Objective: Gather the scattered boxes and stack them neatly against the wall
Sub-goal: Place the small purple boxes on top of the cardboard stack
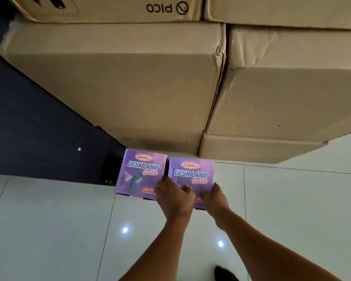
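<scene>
Two purple "Desk Lamp Switch" boxes stand side by side on the white tiled floor, right in front of the cardboard stack. The left purple box (140,173) stands free. The right purple box (192,171) is held by both hands at its near part. My left hand (174,197) grips its left edge, fingers over the top face. My right hand (214,197) holds its right near corner. The two boxes almost touch.
Large brown cardboard cartons (130,78) are stacked high just behind the purple boxes, one marked PICO (166,8). A dark wall (28,118) runs along the left. Glossy white floor tiles (49,230) spread toward me; a dark shoe (224,273) shows at the bottom.
</scene>
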